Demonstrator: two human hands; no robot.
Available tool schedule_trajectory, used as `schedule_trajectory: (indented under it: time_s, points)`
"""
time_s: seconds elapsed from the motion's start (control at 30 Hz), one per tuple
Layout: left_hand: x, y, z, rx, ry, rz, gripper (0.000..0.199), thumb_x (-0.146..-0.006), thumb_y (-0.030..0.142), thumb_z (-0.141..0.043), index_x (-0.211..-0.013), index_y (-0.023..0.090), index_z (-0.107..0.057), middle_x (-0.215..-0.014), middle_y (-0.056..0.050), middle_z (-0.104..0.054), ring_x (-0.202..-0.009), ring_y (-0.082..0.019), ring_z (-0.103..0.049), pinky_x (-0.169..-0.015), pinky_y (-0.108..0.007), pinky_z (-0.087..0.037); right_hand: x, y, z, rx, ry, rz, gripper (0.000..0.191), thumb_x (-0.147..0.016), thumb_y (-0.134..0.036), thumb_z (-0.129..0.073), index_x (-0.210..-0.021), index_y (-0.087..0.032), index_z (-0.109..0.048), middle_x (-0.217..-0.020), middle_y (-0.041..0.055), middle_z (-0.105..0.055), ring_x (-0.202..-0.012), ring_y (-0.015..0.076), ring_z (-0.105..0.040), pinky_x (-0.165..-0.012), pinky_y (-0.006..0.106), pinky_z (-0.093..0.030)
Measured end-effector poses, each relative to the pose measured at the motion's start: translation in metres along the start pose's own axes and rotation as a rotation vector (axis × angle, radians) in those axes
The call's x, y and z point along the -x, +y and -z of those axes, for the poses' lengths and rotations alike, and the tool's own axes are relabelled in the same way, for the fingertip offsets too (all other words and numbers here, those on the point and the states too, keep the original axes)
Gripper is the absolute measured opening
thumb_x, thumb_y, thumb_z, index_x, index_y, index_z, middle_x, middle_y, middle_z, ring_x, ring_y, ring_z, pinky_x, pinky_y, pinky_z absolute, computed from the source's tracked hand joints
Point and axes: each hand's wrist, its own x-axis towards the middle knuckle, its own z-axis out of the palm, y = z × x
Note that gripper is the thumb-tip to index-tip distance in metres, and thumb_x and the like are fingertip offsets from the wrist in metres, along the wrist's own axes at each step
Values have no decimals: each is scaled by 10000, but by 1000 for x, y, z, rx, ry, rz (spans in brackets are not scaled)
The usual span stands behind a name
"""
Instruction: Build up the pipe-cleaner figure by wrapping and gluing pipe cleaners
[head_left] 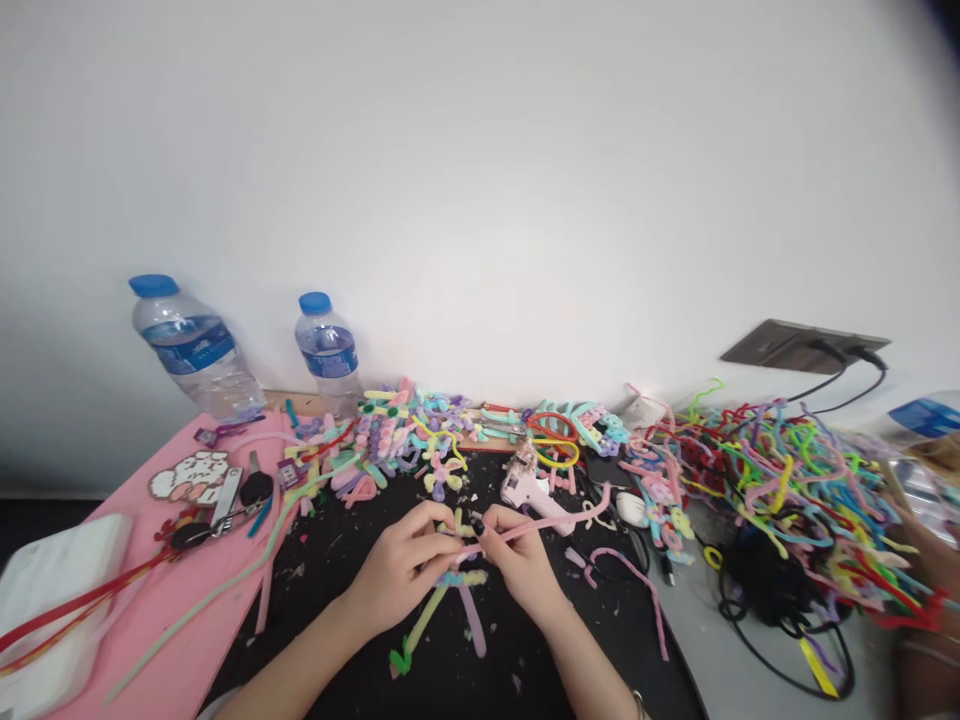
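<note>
My left hand [409, 562] and my right hand [517, 566] meet over the black work mat. Both pinch a long pink pipe cleaner [559, 520], whose free end reaches up to the right. Just below my fingers is a small pipe-cleaner piece [461, 580] in blue and yellow, with a yellow-green and a purple stem slanting down from it. A green leaf-like tip [401, 655] sits at the yellow-green stem's end. My fingers partly hide where these strands meet. A pale pink glue gun [534, 492] lies just beyond my right hand.
Finished pipe-cleaner shapes [397, 440] line the wall, beside scissors [556, 453]. Two water bottles [187, 345] stand at the left. Loose pipe cleaners [787, 480] and a black cable [765, 580] crowd the right, where another person's arm [926, 560] shows. Keys [256, 487] lie left.
</note>
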Motion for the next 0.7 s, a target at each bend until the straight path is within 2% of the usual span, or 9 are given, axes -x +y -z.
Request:
schedule_trajectory:
  time_s: [0.17, 0.5, 0.7]
  points:
    - [4, -5, 0, -11, 31, 27, 178, -913, 158, -488, -917, 199, -661, -981, -73, -570, -690, -114, -545, -645, -239, -452, 1, 8, -5, -2, 63, -4, 347, -861, -424, -504, -608, -204, -417, -517, -62, -329, -482, 102, -258, -457, 234, -196]
    - [5, -6, 0, -62, 74, -8, 165, -917, 136, -489, -975, 193, -633, -1006, -62, -553, -730, -107, -567, -683, -231, -460, 1, 8, -6, -9, 37, 10, 358, -887, -391, -493, -598, -193, -422, -526, -63, -322, -494, 93, -243, -468, 240, -183]
    - [5, -7, -1, -62, 58, -1, 177, -927, 136, -472, -970, 191, -634, -1008, -56, -556, -763, -109, -589, -703, -221, -466, 2, 8, -7, -11, 31, 12, 343, -887, -369, -497, -601, -193, -428, -528, -63, -328, -495, 93, -244, -472, 243, -185]
